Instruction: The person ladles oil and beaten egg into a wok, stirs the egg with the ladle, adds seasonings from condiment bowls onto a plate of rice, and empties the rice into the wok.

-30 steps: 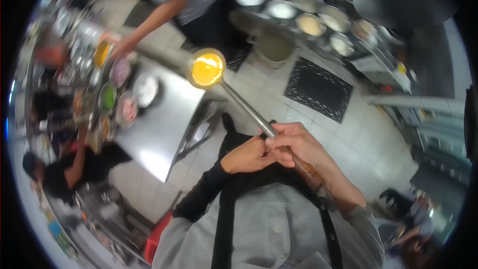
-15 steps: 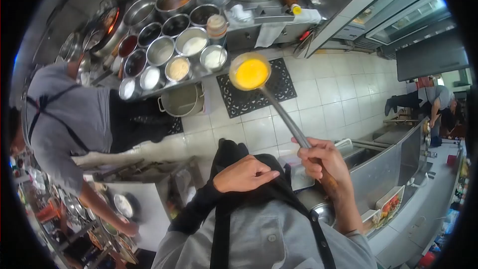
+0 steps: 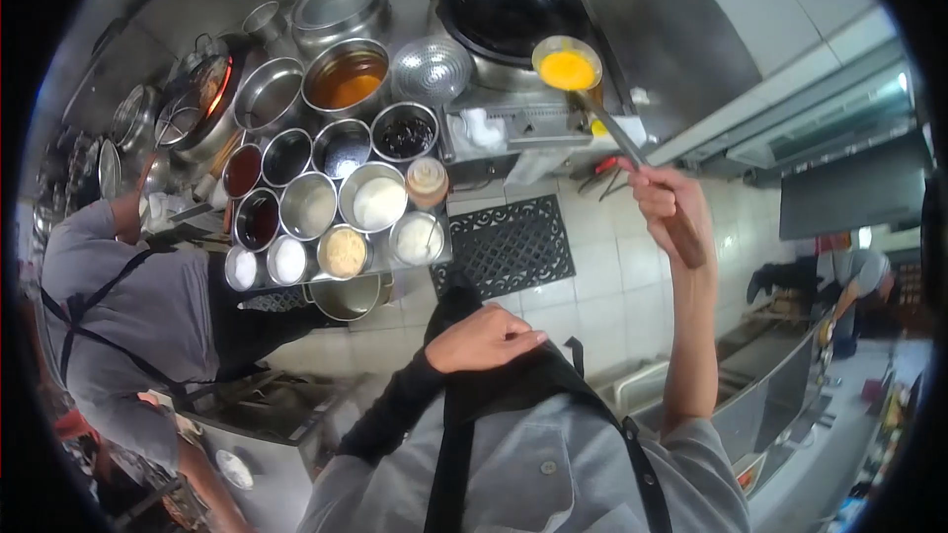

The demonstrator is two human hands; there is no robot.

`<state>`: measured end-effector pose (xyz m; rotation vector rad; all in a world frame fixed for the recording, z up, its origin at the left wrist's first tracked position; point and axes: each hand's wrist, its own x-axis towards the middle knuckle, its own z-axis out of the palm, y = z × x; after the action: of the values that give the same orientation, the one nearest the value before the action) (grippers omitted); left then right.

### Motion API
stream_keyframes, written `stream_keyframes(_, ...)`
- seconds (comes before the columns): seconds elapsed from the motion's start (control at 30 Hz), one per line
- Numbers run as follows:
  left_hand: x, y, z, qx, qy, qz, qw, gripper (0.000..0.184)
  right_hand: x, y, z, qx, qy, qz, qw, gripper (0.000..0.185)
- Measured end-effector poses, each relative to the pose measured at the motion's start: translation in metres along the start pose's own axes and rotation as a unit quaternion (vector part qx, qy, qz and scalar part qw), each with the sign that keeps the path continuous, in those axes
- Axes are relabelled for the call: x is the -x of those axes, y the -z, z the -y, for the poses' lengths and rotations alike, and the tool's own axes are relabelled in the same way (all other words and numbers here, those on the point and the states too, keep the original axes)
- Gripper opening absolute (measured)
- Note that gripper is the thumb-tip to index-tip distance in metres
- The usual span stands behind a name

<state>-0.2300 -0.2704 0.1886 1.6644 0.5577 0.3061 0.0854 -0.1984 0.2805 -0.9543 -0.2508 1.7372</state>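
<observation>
My right hand (image 3: 671,202) is closed around the long handle of a metal ladle (image 3: 619,130), whose brown grip end sticks out below my fist. Bright yellow liquid (image 3: 567,70) lies in the ladle's bowl, which appears over the near right edge of a large black wok (image 3: 509,15). Against the front of my black apron (image 3: 513,390) rests my left hand (image 3: 484,339), loosely curled with its thumb out. I see nothing in it, though its fingertips are partly hidden.
Left of the wok stand a perforated metal bowl (image 3: 431,70) and a pot of brown liquid (image 3: 348,74). Several metal containers of sauces and powders, including a pale crumbly one (image 3: 344,252), line the counter. A co-worker (image 3: 138,306) stands at left; a black mat (image 3: 504,247) covers floor tiles.
My right hand has carried the ladle up and forward, from above the floor mat to the wok's edge. My view has tilted toward the stove. My left hand stays at my apron.
</observation>
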Motion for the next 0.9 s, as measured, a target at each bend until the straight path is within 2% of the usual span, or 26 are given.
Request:
stream_keyframes(0.03, -0.014, 0.012, 0.004, 0.003, -0.006, -0.017, 1.000, 0.056, -0.024, -0.009, 0.018, 0.017, 0.007, 0.010, 1.000, 0.027)
stream_keyframes(0.17, -0.065, 0.046, 0.024, 0.030, 0.072, -0.083, 0.993, 0.052, -0.137, -0.014, 0.076, 0.054, 0.029, 0.042, 0.997, 0.023)
stream_keyframes(0.33, -0.106, 0.051, 0.077, 0.083, 0.163, -0.162, 0.970, 0.048, -0.315, 0.036, 0.117, 0.087, -0.005, 0.088, 0.992, 0.015)
stream_keyframes(0.37, -0.111, 0.047, 0.103, 0.110, 0.212, -0.147, 0.960, 0.040, -0.342, 0.043, 0.124, 0.097, -0.007, 0.089, 0.991, 0.015)
stream_keyframes(0.4, -0.114, 0.042, 0.121, 0.097, 0.209, -0.175, 0.957, 0.037, -0.362, 0.046, 0.132, 0.236, 0.019, 0.031, 0.971, 0.015)
stream_keyframes(0.47, -0.120, 0.029, 0.149, 0.068, 0.205, -0.238, 0.947, 0.031, -0.396, 0.046, 0.141, 0.497, 0.075, -0.069, 0.862, 0.019)
stream_keyframes(0.5, -0.120, 0.019, 0.160, 0.091, 0.233, -0.268, 0.931, 0.028, -0.395, 0.047, 0.142, 0.610, 0.154, -0.041, 0.776, 0.024)
stream_keyframes(0.53, -0.125, 0.013, 0.171, 0.111, 0.256, -0.301, 0.912, 0.027, -0.410, 0.065, 0.145, 0.688, 0.159, -0.075, 0.704, 0.018)
stream_keyframes(0.57, -0.130, 0.000, 0.180, 0.131, 0.282, -0.330, 0.891, 0.027, -0.418, 0.090, 0.143, 0.691, 0.211, -0.058, 0.689, 0.024)
stream_keyframes(0.63, -0.139, -0.040, 0.216, 0.189, 0.318, -0.425, 0.826, 0.026, -0.410, 0.114, 0.150, 0.678, 0.235, -0.025, 0.696, 0.042)
stream_keyframes(0.67, -0.139, -0.054, 0.233, 0.212, 0.335, -0.464, 0.792, 0.027, -0.387, 0.110, 0.167, 0.665, 0.206, -0.011, 0.718, 0.050)
stream_keyframes(0.7, -0.145, -0.065, 0.241, 0.265, 0.373, -0.484, 0.746, 0.030, -0.373, 0.109, 0.177, 0.661, 0.195, -0.008, 0.724, 0.054)
stream_keyframes(0.73, -0.152, -0.071, 0.249, 0.296, 0.371, -0.514, 0.715, 0.030, -0.360, 0.110, 0.187, 0.658, 0.184, -0.005, 0.731, 0.058)
stream_keyframes(0.8, -0.174, -0.082, 0.256, 0.360, 0.359, -0.568, 0.647, 0.031, -0.346, 0.112, 0.192, 0.678, 0.203, -0.016, 0.707, 0.059)
stream_keyframes(0.83, -0.181, -0.081, 0.255, 0.425, 0.344, -0.559, 0.623, 0.031, -0.345, 0.117, 0.192, 0.685, 0.204, -0.015, 0.699, 0.059)
stream_keyframes(0.9, -0.202, -0.073, 0.258, 0.405, 0.359, -0.553, 0.634, 0.031, -0.345, 0.123, 0.195, 0.693, 0.203, -0.011, 0.692, 0.059)
